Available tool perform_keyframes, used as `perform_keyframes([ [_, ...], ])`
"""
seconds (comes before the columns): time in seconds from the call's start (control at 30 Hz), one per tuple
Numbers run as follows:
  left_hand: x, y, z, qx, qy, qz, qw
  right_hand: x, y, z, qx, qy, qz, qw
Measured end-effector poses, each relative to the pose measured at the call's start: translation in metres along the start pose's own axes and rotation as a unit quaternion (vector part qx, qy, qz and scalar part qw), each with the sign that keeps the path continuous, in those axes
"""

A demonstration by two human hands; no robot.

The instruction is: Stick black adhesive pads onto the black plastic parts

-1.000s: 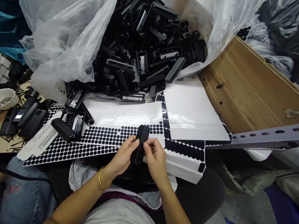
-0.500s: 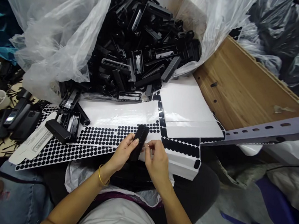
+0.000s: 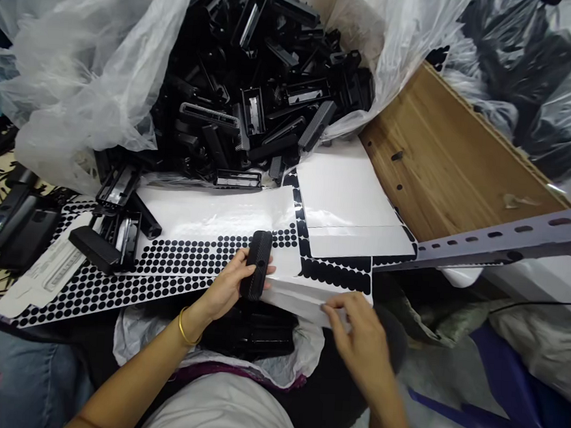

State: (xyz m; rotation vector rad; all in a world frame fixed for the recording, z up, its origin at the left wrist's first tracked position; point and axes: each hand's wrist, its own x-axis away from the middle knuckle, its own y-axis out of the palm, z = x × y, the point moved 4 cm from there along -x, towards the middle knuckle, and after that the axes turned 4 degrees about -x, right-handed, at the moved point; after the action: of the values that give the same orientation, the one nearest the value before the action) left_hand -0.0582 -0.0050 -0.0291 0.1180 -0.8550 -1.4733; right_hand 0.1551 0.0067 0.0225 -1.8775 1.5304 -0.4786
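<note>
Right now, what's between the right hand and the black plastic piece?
Head view: only white sticker sheet lies between the right hand and the black plastic piece in the left hand.

**Where Everything Is Lying**

My left grip (image 3: pixel 224 289) is holding a casing (image 3: pixel 257 264) above the sticker sheets (image 3: pixel 184 259), which are lying in front of the bag of parts (image 3: pixel 256 75). My right grip (image 3: pixel 362 343) is touching the sheets' near edge, right of the casing. A board (image 3: pixel 445 166) is lying farther right.

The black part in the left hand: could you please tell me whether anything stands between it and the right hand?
Nothing visible does. The left hand holds the black part over the sticker sheets; the right hand is at the sheets' near edge, with only flat sheet between.
</note>
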Motion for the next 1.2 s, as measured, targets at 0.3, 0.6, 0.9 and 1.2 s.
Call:
perform_keyframes([
  [0.3,0.012,0.006,-0.004,-0.027,-0.046,-0.02,0.998,-0.02,0.077,-0.045,-0.401,0.171,-0.132,0.89],
  [0.6,0.014,0.002,-0.005,-0.027,-0.051,0.0,0.998,-0.023,0.084,-0.047,-0.401,0.191,-0.129,0.887],
  [0.9,0.014,0.002,-0.005,-0.031,-0.055,0.016,0.998,-0.024,0.09,-0.042,-0.328,0.16,-0.127,0.923],
  [1.2,0.013,0.0,-0.005,-0.007,-0.073,0.062,0.995,-0.023,0.095,-0.039,-0.306,0.156,-0.103,0.933],
])
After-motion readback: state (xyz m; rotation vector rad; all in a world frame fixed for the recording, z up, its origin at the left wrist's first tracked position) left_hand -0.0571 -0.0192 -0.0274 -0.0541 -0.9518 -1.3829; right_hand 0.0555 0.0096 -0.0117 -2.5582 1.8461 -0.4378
